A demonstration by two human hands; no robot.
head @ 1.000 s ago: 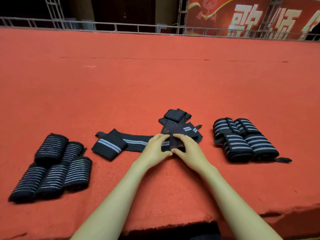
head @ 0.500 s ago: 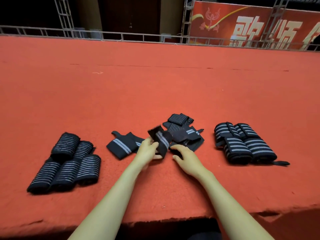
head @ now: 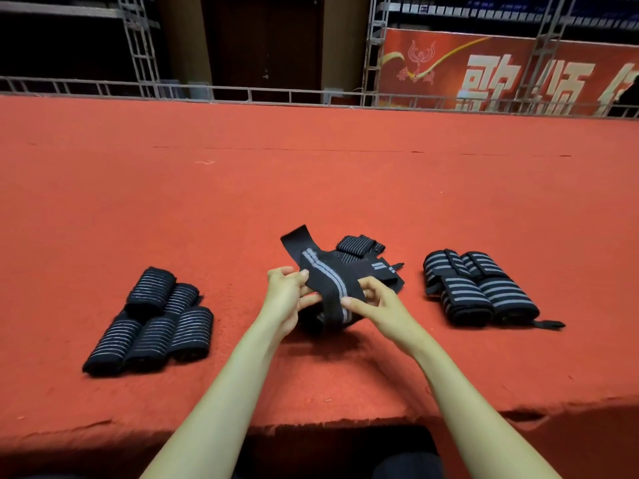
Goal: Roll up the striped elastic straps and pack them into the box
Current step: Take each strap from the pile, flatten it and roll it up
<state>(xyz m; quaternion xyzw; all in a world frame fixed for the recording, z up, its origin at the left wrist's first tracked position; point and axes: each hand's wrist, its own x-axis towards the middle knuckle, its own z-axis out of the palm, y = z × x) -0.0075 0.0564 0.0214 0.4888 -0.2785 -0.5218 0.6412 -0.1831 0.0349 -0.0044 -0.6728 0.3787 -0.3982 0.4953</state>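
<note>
A black elastic strap with grey stripes (head: 326,286) is lifted just above the red carpet, between both hands. My left hand (head: 288,299) pinches its left side, and my right hand (head: 373,302) pinches it lower on the right. Its free end (head: 295,238) sticks up and away from me. Behind it lies a small pile of loose straps (head: 359,261). Several rolled straps with thin stripes (head: 155,319) lie to the left. More rolled straps with wider stripes (head: 473,288) lie to the right. No box is in view.
The red carpeted platform (head: 311,174) stretches far ahead, and its ragged front edge (head: 328,423) runs just below my forearms. A metal truss rail (head: 242,95) and a red banner (head: 501,70) stand at the far side.
The strap that lay stretched flat on the carpet has been picked up. Both hands have raised it and now hold it folded between them. The camera has tilted up a little.
</note>
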